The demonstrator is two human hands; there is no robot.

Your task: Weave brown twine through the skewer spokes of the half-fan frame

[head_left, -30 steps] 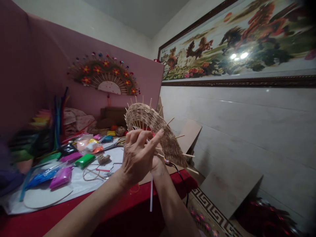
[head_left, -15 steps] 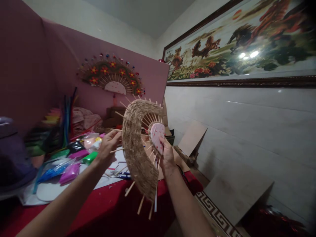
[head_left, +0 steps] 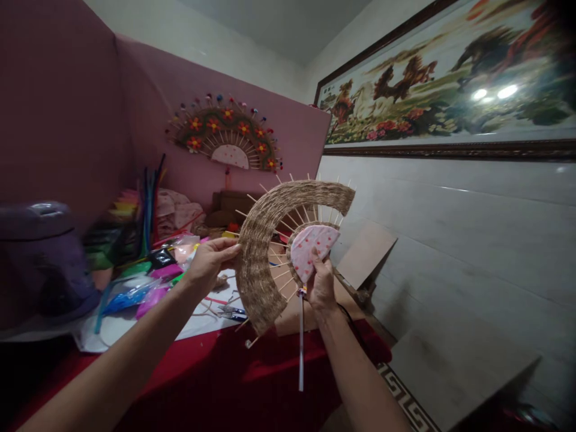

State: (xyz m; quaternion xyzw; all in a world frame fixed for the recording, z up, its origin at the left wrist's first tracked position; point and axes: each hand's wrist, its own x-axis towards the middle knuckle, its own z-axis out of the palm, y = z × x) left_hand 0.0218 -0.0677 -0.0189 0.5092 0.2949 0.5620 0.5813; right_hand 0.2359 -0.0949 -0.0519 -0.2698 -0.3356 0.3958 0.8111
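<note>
A woven fan of brown cord on thin wooden sticks is held up over the table, tilted. My right hand grips its half-round centre, covered in pink cloth with red spots, thumb on the front. At the fan's left edge, my left hand pinches the rim or a stick there. The stick tips poke out past the woven band. A clear rod hangs down below the centre.
A finished-looking fan with red flowers is on the pink board. Coloured clay packets, scissors and a white sheet lie on the red-covered table. A purple container stands left; cardboard leans right.
The held fan has turned to face the camera more, its upper end swinging right. The whole view has shifted, so the background sits farther right. Both hands keep their hold.
</note>
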